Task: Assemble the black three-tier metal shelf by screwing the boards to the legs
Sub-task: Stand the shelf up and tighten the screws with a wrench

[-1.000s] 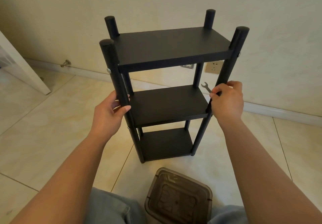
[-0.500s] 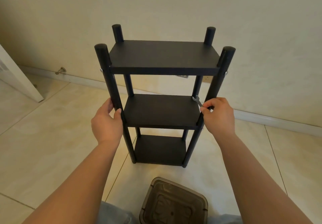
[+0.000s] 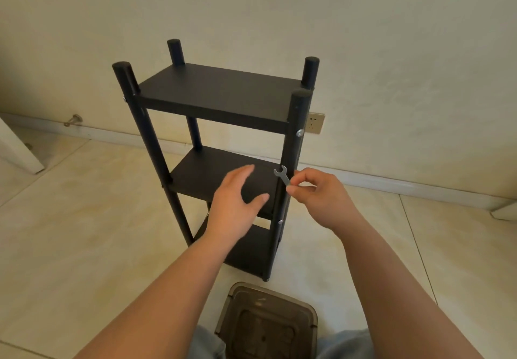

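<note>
The black three-tier shelf [image 3: 221, 93] stands upright on the tiled floor, turned so one corner leg [image 3: 293, 163] faces me. Silver bolt heads show on that leg, one at the top board [image 3: 299, 133] and one lower down [image 3: 280, 221]. My right hand [image 3: 319, 193] pinches a small silver wrench [image 3: 282, 175] right beside that leg, level with the middle board [image 3: 212, 174]. My left hand [image 3: 237, 199] hovers open in front of the middle board, fingers spread, holding nothing.
A dark translucent plastic bin [image 3: 265, 322] sits between my knees, just in front of the shelf. The wall with a socket [image 3: 315, 123] is close behind. A white door edge [image 3: 16, 149] stands at the left, with a door stop [image 3: 73, 120] on the skirting.
The shelf has been turned so a corner faces me. Both hands have let go of the front legs; the left now hovers open, and the right has pulled back with the wrench.
</note>
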Motion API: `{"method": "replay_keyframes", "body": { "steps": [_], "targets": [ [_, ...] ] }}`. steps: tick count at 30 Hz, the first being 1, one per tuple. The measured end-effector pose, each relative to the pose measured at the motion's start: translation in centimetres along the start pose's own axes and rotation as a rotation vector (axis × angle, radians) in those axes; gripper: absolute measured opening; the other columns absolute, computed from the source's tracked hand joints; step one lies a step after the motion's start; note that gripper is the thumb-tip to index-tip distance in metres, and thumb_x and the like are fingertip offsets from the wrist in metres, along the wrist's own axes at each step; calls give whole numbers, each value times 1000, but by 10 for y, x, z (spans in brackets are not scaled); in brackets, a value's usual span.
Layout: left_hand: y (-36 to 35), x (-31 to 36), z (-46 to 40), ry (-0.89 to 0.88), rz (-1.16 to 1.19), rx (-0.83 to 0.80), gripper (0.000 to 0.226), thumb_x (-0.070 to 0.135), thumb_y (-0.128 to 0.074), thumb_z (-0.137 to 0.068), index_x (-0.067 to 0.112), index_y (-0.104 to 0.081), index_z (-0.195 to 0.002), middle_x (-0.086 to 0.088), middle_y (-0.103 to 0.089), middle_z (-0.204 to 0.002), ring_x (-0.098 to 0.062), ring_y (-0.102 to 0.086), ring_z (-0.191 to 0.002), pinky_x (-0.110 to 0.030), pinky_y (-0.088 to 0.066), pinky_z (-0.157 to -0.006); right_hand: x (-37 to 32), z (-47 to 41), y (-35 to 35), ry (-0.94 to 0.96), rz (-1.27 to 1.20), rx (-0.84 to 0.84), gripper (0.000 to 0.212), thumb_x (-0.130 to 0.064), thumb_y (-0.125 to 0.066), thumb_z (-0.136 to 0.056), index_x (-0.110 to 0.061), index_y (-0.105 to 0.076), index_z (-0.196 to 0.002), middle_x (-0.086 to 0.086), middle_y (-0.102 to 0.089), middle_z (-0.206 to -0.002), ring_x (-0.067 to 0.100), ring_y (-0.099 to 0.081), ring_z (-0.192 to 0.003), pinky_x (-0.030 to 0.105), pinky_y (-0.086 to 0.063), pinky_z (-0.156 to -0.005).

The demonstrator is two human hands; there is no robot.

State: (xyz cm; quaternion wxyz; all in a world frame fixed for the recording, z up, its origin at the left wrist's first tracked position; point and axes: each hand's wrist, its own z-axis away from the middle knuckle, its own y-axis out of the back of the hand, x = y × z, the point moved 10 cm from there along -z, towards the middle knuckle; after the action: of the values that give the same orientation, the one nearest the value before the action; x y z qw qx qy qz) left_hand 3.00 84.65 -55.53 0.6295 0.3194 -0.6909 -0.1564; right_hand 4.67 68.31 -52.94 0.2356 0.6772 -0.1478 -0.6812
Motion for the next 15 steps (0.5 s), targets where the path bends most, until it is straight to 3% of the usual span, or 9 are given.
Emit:
{"method": "replay_keyframes", "body": {
  "steps": [6,11,15],
  "targets": [
    [-7,21,9,-65,19,-29,41,37,-68,-82,26,-58,-119,10,-61,-116,-7,-57,-107,-28,-48,-95,-5,6,-16,56,-52,-170,14,-18,-60,-91,-24,-60,-79,-1,-67,-87,14,-62,-85,28,-50,-84],
    [-9,23,15,-49,22,-47,30,39,-68,-81,29,-56,-106,15,-62,-95,-3,-59,-89,-19,-47,-84,-9,7,-19,105,-64,-295,17,-17,-59,-91,-26,-62,-77,2,-67,-89,18,-62,-91,32,-50,-91],
    [-9,17,16,1,69,-84,34,34,-71,-80,28,-51,-107,11,-66,-101,-4,-62,-94,-20,-47,-86,-10,1,-18,80,-425,-306,15,-13,-53,-94,-18,-61,-84,4,-69,-107,19,-66,-101,32,-52,-90]
  ]
}}
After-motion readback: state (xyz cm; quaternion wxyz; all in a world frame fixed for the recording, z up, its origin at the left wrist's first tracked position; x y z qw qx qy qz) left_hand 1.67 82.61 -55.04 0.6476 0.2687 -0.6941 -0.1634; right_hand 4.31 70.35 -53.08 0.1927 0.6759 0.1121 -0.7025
